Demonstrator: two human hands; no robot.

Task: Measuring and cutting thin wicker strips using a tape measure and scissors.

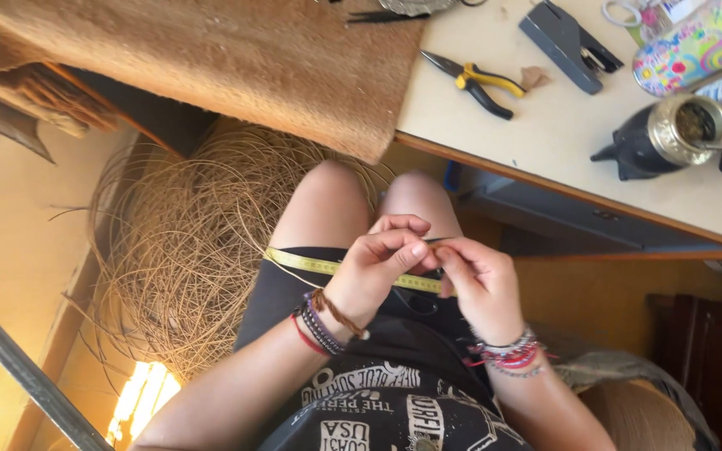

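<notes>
I sit with both hands together over my lap. My left hand [378,263] pinches a thin strand of straw-coloured fibre at its fingertips. My right hand [482,284] meets it, fingers closed on the same strand. A yellow measuring tape [307,264] lies flat across my thighs just under both hands. The strand runs off left to a big loose coil of fibre [185,250] on the floor beside my knees. Both wrists carry several bracelets.
A pale table [561,142] stands at the upper right with yellow-handled pliers [476,83], a grey stapler [563,42], a patterned tin [695,46] and a dark cup with a metal straw [670,138]. A brown fibre mat [236,58] hangs over its left edge.
</notes>
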